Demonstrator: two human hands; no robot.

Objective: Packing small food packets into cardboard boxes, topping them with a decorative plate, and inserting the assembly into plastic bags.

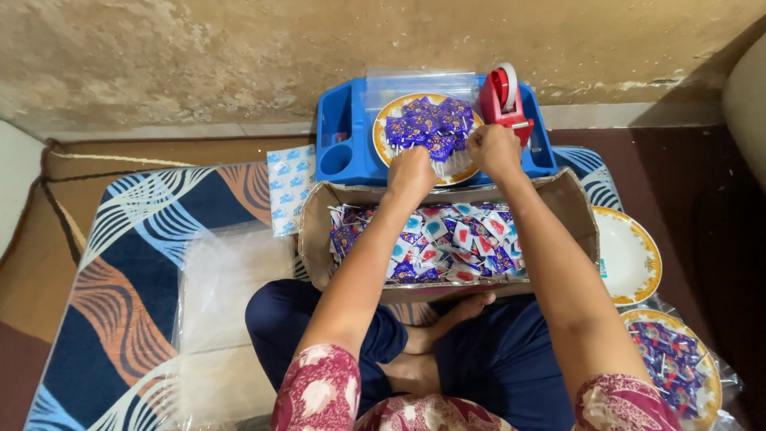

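While both arms are reaching far over the cardboard box (319,223) of sweets, the left hand (412,172) and right hand (494,148) are closing their fingers on a clear bag (452,164) over the plate (386,112) on the blue tray (345,128), right beside the red tape dispenser (502,97).

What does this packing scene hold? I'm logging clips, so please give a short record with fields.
left hand: at the near rim of the plate of purple sweets
right hand: closed, beside the red tape dispenser
tray: blue tray bears the plate and dispenser
box: cardboard box of small packets, on the lap
right side: empty plate, wrapped plate of sweets
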